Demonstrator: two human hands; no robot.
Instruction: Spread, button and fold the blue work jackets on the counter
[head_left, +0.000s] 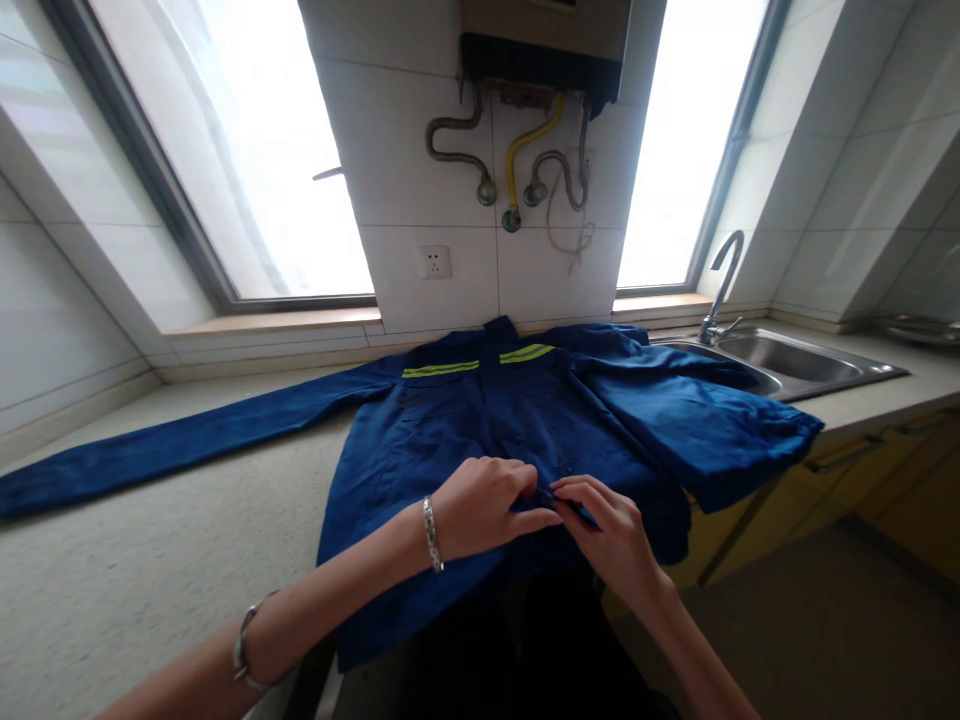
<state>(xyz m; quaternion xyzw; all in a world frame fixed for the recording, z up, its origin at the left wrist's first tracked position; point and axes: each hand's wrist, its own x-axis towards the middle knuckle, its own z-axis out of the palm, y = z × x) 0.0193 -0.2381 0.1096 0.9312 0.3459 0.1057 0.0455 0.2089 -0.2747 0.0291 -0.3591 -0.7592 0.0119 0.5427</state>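
A blue work jacket (442,420) with yellow-green stripes across its chest lies spread on the counter, front side up. One sleeve stretches out to the left; the other is bent over toward the sink. Both my hands meet at the jacket's front opening near the lower hem. My left hand (480,505), with a bracelet at the wrist, pinches the cloth there. Opposite it, my right hand (607,520) grips the same edge between thumb and fingers. What lies exactly between the fingertips is mostly hidden. A small dark button shows just above them.
The pale countertop (187,560) extends to the left. At right are a steel sink (795,355) and a tap (724,280). Yellow cabinets (847,480) stand below. A water heater (544,50) with pipes and a wall socket (434,262) are at the back, between two windows.
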